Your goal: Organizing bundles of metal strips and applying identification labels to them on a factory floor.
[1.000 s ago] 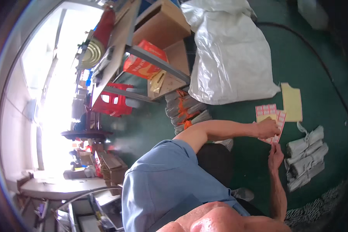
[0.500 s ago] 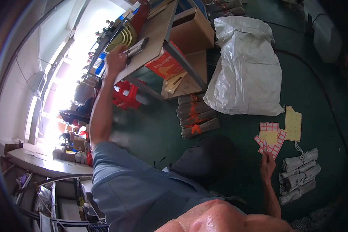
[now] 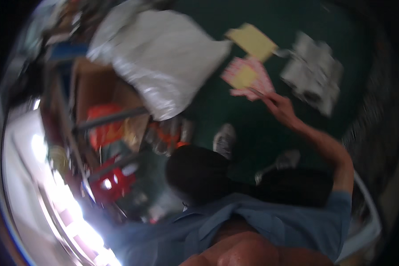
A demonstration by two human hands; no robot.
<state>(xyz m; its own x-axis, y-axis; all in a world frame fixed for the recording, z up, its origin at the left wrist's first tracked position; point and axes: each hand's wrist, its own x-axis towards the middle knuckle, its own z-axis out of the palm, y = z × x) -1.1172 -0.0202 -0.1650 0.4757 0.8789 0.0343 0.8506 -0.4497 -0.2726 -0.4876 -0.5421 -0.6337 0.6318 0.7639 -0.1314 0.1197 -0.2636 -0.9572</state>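
My right hand (image 3: 280, 108) is closed on several red-and-white printed label sheets (image 3: 262, 83), fanned out, with a small yellow card (image 3: 244, 77) on top. Just beyond them is a larger yellow sheet (image 3: 254, 42); whether it lies on the floor or is held too, I cannot tell. To the right of the hand lie rolled, pale grey bundles (image 3: 312, 73), which look like cloth. My left sleeve (image 3: 135, 241) runs off into glare and blur at the lower left, and my left hand does not show.
A big white sack (image 3: 164, 53) rests on the dark green floor. Left of it stand a metal-framed table (image 3: 113, 119), a cardboard box (image 3: 93, 82) and a red stool (image 3: 113, 181). Orange-tied bundles (image 3: 166, 135) lie below the sack, near my shoe (image 3: 224, 139).
The view has swung round to the right and blurred. My left hand, which was at a small grey bundle on the tabletop, has dropped out of sight. My right hand keeps its label sheets.
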